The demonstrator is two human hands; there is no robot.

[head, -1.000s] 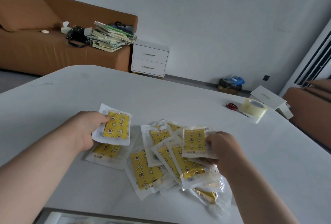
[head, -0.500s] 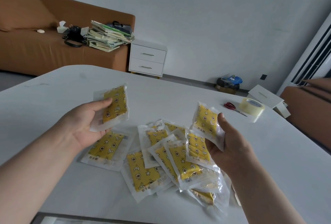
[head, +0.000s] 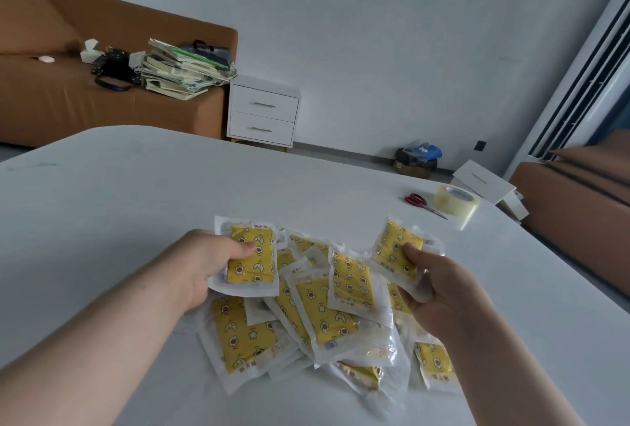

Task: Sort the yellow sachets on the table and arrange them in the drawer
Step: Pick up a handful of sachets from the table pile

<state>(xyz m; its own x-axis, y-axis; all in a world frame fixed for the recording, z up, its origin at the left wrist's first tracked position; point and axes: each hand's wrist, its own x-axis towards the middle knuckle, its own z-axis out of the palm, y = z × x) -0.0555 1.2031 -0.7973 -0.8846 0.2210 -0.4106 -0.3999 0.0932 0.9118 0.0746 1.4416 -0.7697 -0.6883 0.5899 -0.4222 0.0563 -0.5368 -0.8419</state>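
A loose pile of several yellow sachets [head: 324, 309] in clear white-edged wrappers lies on the white table [head: 136, 194], close to me. My left hand [head: 201, 265] holds one yellow sachet [head: 254, 255] flat above the pile's left side, thumb on top. My right hand [head: 439, 292] pinches another yellow sachet [head: 395, 252] over the pile's right side, tilted toward me. No drawer of the table shows in this view.
Red-handled scissors [head: 421, 202] and a roll of clear tape [head: 455, 200] lie at the table's far right. Beyond the table stand a brown sofa [head: 51, 98] with stacked books [head: 184, 71], a white two-drawer nightstand [head: 262, 112] and a second sofa [head: 579, 214] on the right.
Both hands came down and inward, bringing their sachets from raised positions to just above the pile. The view shifted slightly toward the pile.
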